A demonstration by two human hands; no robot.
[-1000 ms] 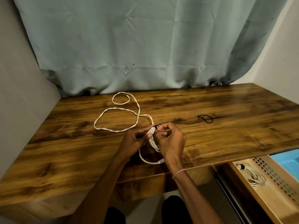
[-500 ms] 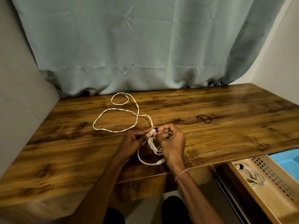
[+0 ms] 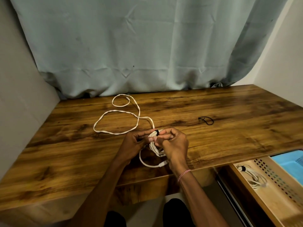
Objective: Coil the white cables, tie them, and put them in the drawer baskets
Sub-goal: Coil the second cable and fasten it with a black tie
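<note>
The coil [image 3: 155, 149] of white cable is held over the table [image 3: 229, 136] near its front edge, between both hands. The top of the coil is pinched by the thumb and forefinger of the left hand [image 3: 132, 143], whose other fingers are curled. A black tie [image 3: 157, 132] wrapped at the top of the coil is pinched by the curled fingers of the right hand [image 3: 173, 145], on whose wrist a red-and-white band [image 3: 183, 174] is worn. A plug end is seen hanging in a loop below the coil. From the hands a loose cable [image 3: 114, 122] is laid out on the table toward 11 o'clock in two loops. A spare tie [image 3: 206, 120] lies on the table at 2 o'clock, well apart. At 4 o'clock, below the table edge, a tied bundle [image 3: 254, 176] lies in a perforated basket [image 3: 270, 185], with a blue tray [image 3: 290, 164] beside it. A grey-green curtain [image 3: 131, 46] hangs behind the table.
</note>
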